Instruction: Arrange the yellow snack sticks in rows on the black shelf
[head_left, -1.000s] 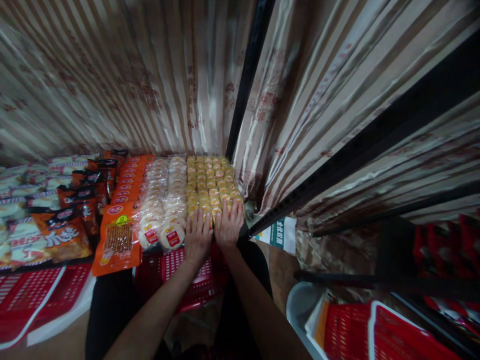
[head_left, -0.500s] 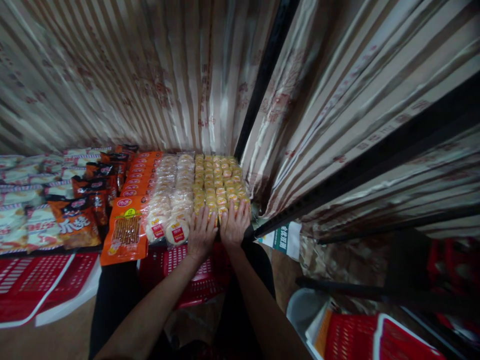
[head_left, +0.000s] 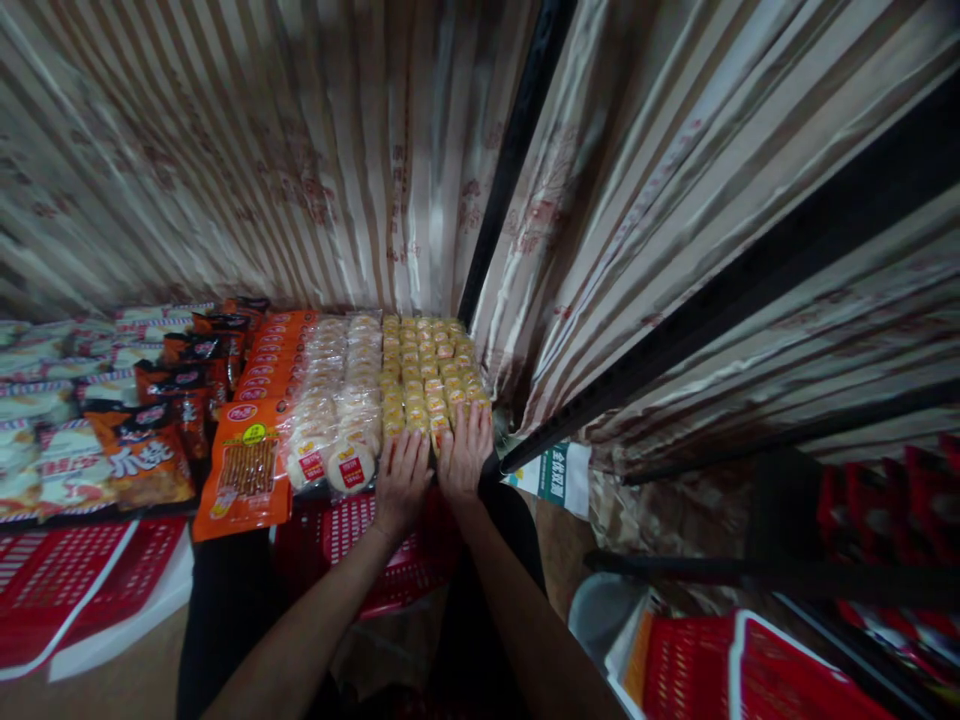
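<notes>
Rows of small yellow-wrapped snack packs point(head_left: 427, 365) fill the right end of the shelf. My left hand point(head_left: 403, 475) lies against their front edge, fingers stretched forward. Beside it, my right hand point(head_left: 465, 450) rests flat on the front right packs with its fingers extended. Both hands are open and hold nothing. Just left of my left hand are round white cakes in clear wrap point(head_left: 350, 465) with red labels. Further left hang over the edge orange bags of stick snacks point(head_left: 244, 470).
Orange-and-black snack bags point(head_left: 146, 455) and white packs point(head_left: 71, 465) continue leftward. Red baskets point(head_left: 97, 590) stand below the shelf, another red basket point(head_left: 690, 665) at lower right. A black post point(head_left: 517, 160) and beam point(head_left: 675, 320) frame the right corner, before striped sheeting point(head_left: 337, 150).
My view has shifted slightly, so the scene sits a little further left and lower. Both hands remain at the front of the yellow packs.
</notes>
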